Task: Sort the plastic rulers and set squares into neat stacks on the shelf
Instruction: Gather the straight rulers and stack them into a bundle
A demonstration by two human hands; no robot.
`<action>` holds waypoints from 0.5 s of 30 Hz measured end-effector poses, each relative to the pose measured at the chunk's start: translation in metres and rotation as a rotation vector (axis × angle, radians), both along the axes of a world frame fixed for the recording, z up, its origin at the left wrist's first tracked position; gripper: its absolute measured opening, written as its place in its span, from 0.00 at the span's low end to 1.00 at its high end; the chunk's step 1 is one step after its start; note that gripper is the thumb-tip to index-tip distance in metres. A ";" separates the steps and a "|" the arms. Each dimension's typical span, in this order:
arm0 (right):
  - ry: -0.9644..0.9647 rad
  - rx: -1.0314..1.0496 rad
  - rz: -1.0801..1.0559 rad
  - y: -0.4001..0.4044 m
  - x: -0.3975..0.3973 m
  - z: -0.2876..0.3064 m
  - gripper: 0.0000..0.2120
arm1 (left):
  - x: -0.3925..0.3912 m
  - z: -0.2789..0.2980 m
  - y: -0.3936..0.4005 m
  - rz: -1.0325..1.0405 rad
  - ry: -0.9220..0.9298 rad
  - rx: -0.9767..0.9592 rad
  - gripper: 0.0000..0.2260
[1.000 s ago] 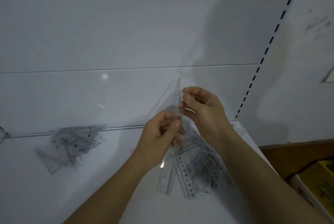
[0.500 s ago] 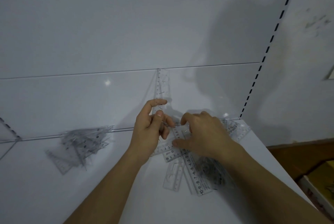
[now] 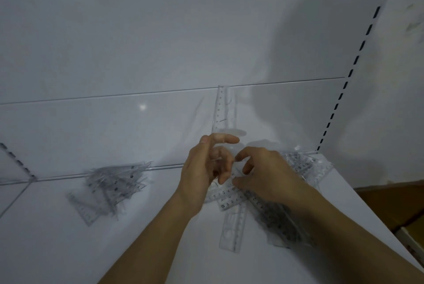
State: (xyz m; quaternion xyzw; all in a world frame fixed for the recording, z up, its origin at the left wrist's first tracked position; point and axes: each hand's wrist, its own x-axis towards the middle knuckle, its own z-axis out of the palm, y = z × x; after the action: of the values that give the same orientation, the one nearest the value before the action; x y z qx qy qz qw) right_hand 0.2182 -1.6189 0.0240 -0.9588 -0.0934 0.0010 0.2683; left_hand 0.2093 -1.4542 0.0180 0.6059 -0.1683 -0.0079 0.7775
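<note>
My left hand (image 3: 206, 169) holds a clear plastic ruler (image 3: 223, 109) upright above the white shelf (image 3: 57, 249), its lower end between thumb and fingers. Just to the right, my right hand (image 3: 263, 173) hovers with curled fingers over a loose heap of clear rulers (image 3: 231, 228) on the shelf, fingertips touching the top pieces near the numbered ends. Whether it pinches one I cannot tell. Further left lies a separate pile of clear set squares (image 3: 112, 187) against the back panel.
The shelf's right edge (image 3: 376, 221) drops off to a brown floor (image 3: 394, 201) and a box (image 3: 413, 237). A slotted upright (image 3: 358, 54) runs up the back wall at the right. A shelf divider line (image 3: 18, 164) stands at the far left.
My right hand let go of the raised ruler and dropped onto the ruler heap. The left hand kept the ruler, now standing upright.
</note>
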 end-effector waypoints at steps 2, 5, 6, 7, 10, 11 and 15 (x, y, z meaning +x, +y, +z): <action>-0.054 -0.068 0.008 0.002 -0.003 -0.001 0.25 | 0.000 -0.001 0.001 0.012 -0.006 0.001 0.26; -0.136 -0.163 0.018 0.004 -0.005 -0.001 0.27 | 0.000 0.000 0.001 -0.016 0.055 -0.055 0.27; -0.140 -0.172 0.023 0.005 -0.005 -0.002 0.27 | -0.001 0.001 0.000 -0.037 0.083 -0.090 0.29; -0.126 -0.165 0.028 0.005 -0.005 -0.003 0.28 | -0.003 0.002 0.000 -0.062 0.111 -0.128 0.31; -0.034 -0.022 0.041 0.006 -0.003 -0.005 0.28 | -0.005 0.006 0.003 -0.122 0.161 -0.205 0.37; -0.022 0.027 0.039 0.006 -0.002 -0.006 0.26 | -0.006 0.007 0.004 -0.119 0.163 -0.214 0.36; 0.027 0.315 0.009 -0.002 0.005 -0.006 0.11 | -0.005 0.009 0.005 -0.028 0.149 -0.220 0.14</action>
State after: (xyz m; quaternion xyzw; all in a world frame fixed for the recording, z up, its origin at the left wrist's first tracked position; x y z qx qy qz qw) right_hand 0.2228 -1.6209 0.0181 -0.9042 -0.0929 0.0003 0.4168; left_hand 0.2047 -1.4493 0.0275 0.5124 -0.1186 -0.0452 0.8493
